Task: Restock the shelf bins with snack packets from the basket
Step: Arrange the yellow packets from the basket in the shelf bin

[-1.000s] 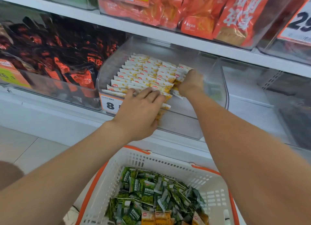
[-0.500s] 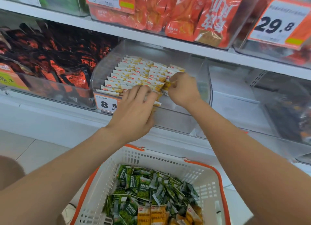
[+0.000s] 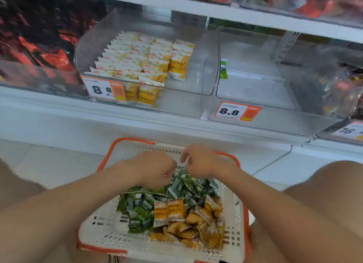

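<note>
a white perforated plastic basket with an orange rim [image 3: 127, 142] sits low and near, between the person's bare knees, on pale glossy floor tiles [image 3: 59, 164]; crinkled green foil snack packets [image 3: 184, 184] are heaped in its far and left part, and small yellow pillow-shaped packets [image 3: 198, 223] lie loose in its near right part. the left hand [image 3: 155, 168] and the right hand [image 3: 202, 161] hang close together over the far end of the basket, knuckles up, fingers curled down at the green heap; whether either pinches a packet cannot be told, since the fingertips are hidden and blurred. on the white metal shelf [image 3: 117, 115] beyond, a clear rigid plastic bin [image 3: 196, 81] holds neat upright rows of yellow packets [image 3: 137, 56] in its left part, with an orange-and-white price card [image 3: 104, 89] on its front. just to its right a second clear bin [image 3: 275, 105] carries a card reading 8.8 [image 3: 235, 111] and a single green packet [image 3: 224, 69] against its left wall. far left, shiny red-and-black bags [image 3: 39, 46] fill another clear bin
</note>
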`<state>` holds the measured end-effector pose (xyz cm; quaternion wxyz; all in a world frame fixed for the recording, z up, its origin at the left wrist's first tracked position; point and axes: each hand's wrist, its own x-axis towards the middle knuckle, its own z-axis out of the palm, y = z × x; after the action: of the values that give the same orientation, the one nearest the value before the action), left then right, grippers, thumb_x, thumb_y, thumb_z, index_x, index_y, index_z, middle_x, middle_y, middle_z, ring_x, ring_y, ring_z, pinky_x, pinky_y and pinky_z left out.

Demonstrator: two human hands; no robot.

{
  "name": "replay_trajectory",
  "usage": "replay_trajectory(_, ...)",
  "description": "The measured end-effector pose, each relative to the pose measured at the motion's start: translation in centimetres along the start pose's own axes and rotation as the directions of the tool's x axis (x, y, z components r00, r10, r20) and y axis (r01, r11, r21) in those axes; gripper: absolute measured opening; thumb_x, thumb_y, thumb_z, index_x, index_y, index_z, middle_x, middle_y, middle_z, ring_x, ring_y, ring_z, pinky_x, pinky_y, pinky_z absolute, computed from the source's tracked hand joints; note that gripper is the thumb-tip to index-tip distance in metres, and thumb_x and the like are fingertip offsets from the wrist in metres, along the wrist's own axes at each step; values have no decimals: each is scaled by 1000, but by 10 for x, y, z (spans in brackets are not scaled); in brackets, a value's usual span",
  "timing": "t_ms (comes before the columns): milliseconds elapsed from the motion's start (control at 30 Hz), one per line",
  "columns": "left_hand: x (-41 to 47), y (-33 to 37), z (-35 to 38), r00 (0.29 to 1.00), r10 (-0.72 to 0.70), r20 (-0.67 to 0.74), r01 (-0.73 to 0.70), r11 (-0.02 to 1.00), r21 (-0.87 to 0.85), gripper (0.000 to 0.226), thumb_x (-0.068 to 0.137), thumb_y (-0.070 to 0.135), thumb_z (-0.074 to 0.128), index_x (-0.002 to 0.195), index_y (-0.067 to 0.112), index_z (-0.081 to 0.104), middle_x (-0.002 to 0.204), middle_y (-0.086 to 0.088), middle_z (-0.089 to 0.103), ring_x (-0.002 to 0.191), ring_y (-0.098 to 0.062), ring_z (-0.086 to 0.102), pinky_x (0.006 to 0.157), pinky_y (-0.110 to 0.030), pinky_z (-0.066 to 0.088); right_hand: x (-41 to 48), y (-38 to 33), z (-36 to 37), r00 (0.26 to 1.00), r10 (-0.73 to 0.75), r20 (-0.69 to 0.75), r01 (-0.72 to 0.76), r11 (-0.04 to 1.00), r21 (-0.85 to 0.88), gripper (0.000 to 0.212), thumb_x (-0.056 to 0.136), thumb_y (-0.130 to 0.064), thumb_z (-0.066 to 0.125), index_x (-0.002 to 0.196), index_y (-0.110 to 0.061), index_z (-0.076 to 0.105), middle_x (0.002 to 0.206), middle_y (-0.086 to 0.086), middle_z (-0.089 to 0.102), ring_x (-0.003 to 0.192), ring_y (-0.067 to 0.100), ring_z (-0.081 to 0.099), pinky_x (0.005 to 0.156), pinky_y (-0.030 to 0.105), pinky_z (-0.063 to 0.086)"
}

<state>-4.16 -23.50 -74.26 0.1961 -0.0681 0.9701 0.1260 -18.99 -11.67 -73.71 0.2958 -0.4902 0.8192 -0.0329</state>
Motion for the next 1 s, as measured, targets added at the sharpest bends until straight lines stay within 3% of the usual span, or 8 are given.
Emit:
replay_trajectory(67, 3, 8, 18, 995, 31, 96, -31, 1000, 2, 16, 98, 28, 49, 88, 17, 55, 76, -1, 55, 66, -22, 48, 59, -35, 39, 4, 16, 29, 975, 1, 224, 39, 984, -176, 26, 87, -7, 61, 109, -5, 73, 108, 16, 70, 98, 34, 66, 80, 44, 60)
replay_trajectory(133, 5, 16, 30, 982, 73, 177, -74, 997, 0, 20, 100, 26, 49, 85, 14, 54, 73, -5, 55, 62, -25, 46, 58, -37, 40, 6, 28, 55, 944, 26, 330, 82, 947, -309, 8, 88, -3, 59, 83, 1, 64, 82, 18, 61, 71, 34, 55, 60, 39, 49)
replay_trajectory(233, 11, 22, 40, 963, 113, 246, -111, 994, -21, 22, 102, 28, 49, 91, 12, 58, 81, -9, 62, 67, -28, 52, 62, -39, 44, 13, 57, 89, 918, 51, 393, 111, 919, -378, 27, 89, -3, 63, 68, -9, 47, 69, 11, 46, 60, 26, 41, 54, 34, 39)
replay_trajectory(367, 17, 20, 41, 960, 130, 248, -125, 991, -35, 23, 103, 26, 47, 92, 8, 57, 81, -11, 60, 65, -27, 47, 61, -41, 41, 14, 91, 124, 905, 114, 411, 101, 879, -465, 9, 90, -13, 65, 98, -9, 69, 83, 8, 62, 65, 23, 56, 56, 35, 54)
replay_trajectory(467, 18, 18, 38, 964, 136, 230, -132, 991, -30, 22, 103, 23, 47, 95, 6, 60, 79, -11, 58, 64, -25, 45, 60, -42, 42, 12, 109, 145, 891, 137, 433, 104, 868, -486, 37, 92, -9, 62, 128, -16, 66, 109, 10, 65, 82, 26, 63, 61, 34, 55)
replay_trajectory(633, 19, 18, 36, 972, 132, 193, -128, 991, -30, 22, 103, 24, 44, 96, 8, 59, 74, -6, 51, 64, -23, 43, 64, -46, 46, 14, 113, 153, 904, 96, 417, 169, 814, -555, 35, 94, -5, 64, 129, -11, 63, 123, 14, 54, 101, 36, 63, 72, 42, 55)
replay_trajectory(833, 17, 18, 30, 988, 79, 131, -77, 997, -19, 21, 101, 25, 46, 89, 13, 58, 75, -7, 58, 62, -21, 45, 61, -41, 48, 18, 90, 117, 913, 47, 406, 144, 893, -427, 15, 86, 0, 60, 87, -12, 51, 78, 6, 51, 61, 23, 46, 55, 34, 40)
replay_trajectory(1000, 13, 13, 10, 987, -99, 130, 100, 995, -1, 27, 100, 39, 55, 114, 16, 61, 103, -5, 64, 89, -25, 63, 77, -42, 57, 7, 47, 53, 964, -130, 234, 155, 983, -93, 43, 88, -24, 72, 126, -17, 54, 112, 3, 60, 95, 21, 54, 79, 37, 51)
